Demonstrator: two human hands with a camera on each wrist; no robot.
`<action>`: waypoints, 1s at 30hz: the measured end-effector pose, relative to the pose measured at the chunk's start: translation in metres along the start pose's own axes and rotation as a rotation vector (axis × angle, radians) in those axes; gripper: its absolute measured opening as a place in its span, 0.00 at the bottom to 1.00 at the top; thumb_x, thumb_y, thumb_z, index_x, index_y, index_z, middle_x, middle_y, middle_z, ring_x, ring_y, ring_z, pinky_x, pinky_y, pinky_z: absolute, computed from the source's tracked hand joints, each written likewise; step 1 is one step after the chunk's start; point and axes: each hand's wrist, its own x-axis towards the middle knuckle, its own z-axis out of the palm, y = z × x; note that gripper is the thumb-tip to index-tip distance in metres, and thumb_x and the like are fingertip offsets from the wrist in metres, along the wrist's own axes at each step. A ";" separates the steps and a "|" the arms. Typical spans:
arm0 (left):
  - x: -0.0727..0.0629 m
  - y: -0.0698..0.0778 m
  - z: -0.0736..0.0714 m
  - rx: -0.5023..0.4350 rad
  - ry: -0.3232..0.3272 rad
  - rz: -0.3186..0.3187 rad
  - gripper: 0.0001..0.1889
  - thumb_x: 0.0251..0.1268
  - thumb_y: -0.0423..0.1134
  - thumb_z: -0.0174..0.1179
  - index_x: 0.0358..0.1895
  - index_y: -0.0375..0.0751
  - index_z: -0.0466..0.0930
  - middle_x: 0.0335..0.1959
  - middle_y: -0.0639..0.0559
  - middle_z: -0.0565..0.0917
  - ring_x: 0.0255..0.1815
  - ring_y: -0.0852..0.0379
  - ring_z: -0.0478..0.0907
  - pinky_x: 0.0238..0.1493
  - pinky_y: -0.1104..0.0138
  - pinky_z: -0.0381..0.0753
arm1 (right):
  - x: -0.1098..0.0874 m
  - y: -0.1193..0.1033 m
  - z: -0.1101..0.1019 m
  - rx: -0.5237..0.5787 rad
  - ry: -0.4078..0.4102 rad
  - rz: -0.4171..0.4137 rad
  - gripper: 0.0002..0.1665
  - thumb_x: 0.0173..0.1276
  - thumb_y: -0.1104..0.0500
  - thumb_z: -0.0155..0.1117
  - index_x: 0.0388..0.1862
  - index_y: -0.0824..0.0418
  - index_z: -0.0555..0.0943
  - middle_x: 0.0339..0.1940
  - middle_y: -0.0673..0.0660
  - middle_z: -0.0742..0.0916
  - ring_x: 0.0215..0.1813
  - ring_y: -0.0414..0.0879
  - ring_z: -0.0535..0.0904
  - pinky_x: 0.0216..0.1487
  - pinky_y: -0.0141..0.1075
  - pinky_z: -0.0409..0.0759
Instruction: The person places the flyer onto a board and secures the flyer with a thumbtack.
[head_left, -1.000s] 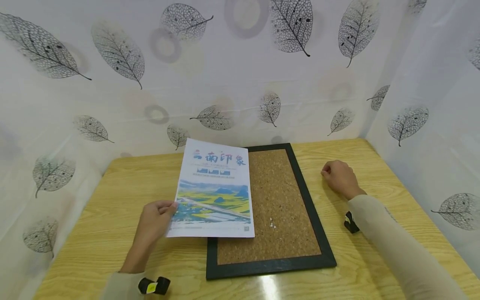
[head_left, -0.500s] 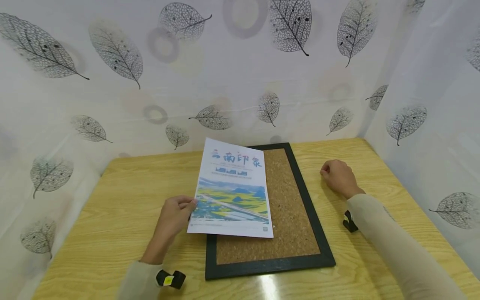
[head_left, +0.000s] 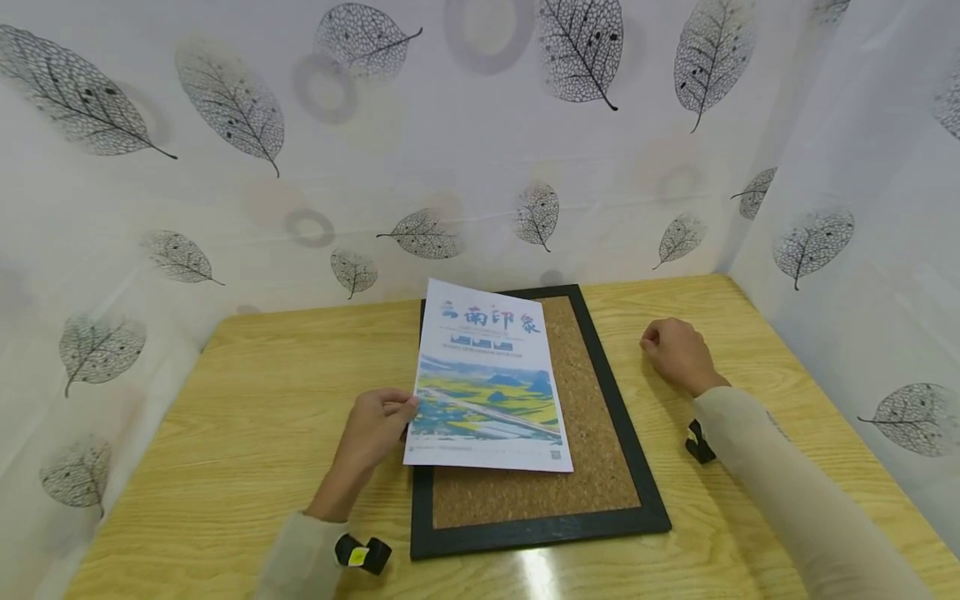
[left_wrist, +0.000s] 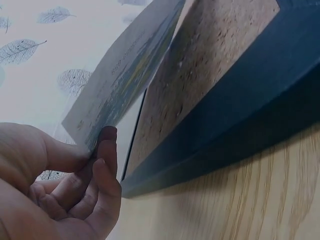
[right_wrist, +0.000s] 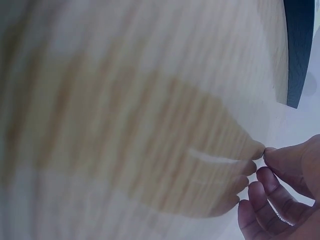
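A printed poster (head_left: 487, 392) with a landscape picture and blue characters lies tilted over the left part of a cork board (head_left: 600, 433) in a black frame (head_left: 540, 533). My left hand (head_left: 408, 408) pinches the poster's lower left edge between thumb and fingers. The left wrist view shows this pinch (left_wrist: 97, 145), with the poster (left_wrist: 130, 70) lifted off the cork (left_wrist: 210, 75). My right hand (head_left: 652, 337) rests on the table to the right of the board, fingers curled, apart from the frame. In the right wrist view its fingertips (right_wrist: 260, 160) meet, and nothing shows between them.
The wooden table (head_left: 247, 392) is boxed in by white leaf-print curtains at the back (head_left: 450, 167) and right (head_left: 862, 250). Bare wood lies to the left of the board and along the front edge. Black wrist mounts (head_left: 363, 554) (head_left: 699, 442) sit on both sleeves.
My left hand has carried the poster to the right, from half off the board's left edge to lying mostly over the cork. The right hand has stayed put.
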 end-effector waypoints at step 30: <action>-0.002 0.000 0.028 0.154 -0.087 0.029 0.12 0.73 0.40 0.63 0.46 0.32 0.85 0.20 0.50 0.82 0.21 0.55 0.78 0.24 0.62 0.77 | 0.001 0.002 0.002 0.007 0.022 -0.003 0.09 0.73 0.65 0.61 0.39 0.71 0.84 0.35 0.66 0.87 0.33 0.57 0.82 0.38 0.56 0.79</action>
